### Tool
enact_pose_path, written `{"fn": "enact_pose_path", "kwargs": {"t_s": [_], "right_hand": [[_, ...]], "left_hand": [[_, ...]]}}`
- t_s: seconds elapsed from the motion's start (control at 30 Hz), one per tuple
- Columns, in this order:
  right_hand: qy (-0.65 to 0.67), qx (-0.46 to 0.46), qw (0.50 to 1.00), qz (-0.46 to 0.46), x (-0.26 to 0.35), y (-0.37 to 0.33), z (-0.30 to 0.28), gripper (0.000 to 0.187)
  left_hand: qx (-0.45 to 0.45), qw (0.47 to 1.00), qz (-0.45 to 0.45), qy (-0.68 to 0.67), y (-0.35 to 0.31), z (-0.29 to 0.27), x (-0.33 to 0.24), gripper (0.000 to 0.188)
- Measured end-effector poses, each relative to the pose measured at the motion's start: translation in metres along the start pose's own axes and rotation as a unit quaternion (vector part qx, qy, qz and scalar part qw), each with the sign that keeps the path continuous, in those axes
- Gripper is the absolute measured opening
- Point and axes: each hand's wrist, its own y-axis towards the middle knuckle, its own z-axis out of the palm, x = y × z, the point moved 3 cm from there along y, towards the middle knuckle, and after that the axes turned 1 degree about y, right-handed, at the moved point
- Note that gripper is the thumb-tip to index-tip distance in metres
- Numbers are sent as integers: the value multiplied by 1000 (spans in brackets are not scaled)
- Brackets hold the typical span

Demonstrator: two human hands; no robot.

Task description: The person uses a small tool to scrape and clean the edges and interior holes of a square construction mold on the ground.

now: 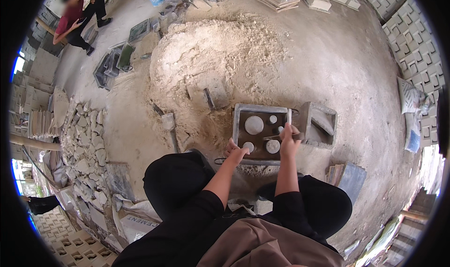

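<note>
A grey rectangular mould (pixel 261 107) lies on the ground between my knees. Several pale round plugs, the biggest a wide disc (pixel 254 125), stand up from its brown inside. My left hand (pixel 236 151) grips the mould's near left corner, its thumb inside beside a small round plug (pixel 248 147). Over the mould's right side, my right hand (pixel 289 139) is closed around a thin-bladed tool (pixel 271 137) with a brown handle. The blade points left, above a near plug (pixel 273 146). I cannot tell whether it touches the material.
Beside the mould on the right stands another grey box (pixel 323 126). Beyond lies a broad powder heap (pixel 206 47), with a hammer-like tool (pixel 169 124) nearer me. Broken pieces (pixel 86 150) pile up at left. A seated person (pixel 77 21) is at far left.
</note>
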Motion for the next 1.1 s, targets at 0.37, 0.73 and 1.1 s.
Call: {"fn": "enact_pose_path", "kwargs": {"t_s": [0.37, 0.73, 1.1], "right_hand": [[-58, 74, 994, -47, 0, -10, 13, 37], [-121, 248, 959, -73, -8, -15, 29, 35], [-55, 224, 973, 11, -13, -33, 18, 32]], "left_hand": [[-12, 1000, -9, 0, 1, 3, -4, 103], [-14, 999, 3, -48, -10, 0, -8, 96], [-8, 999, 26, -42, -7, -5, -4, 93]]}}
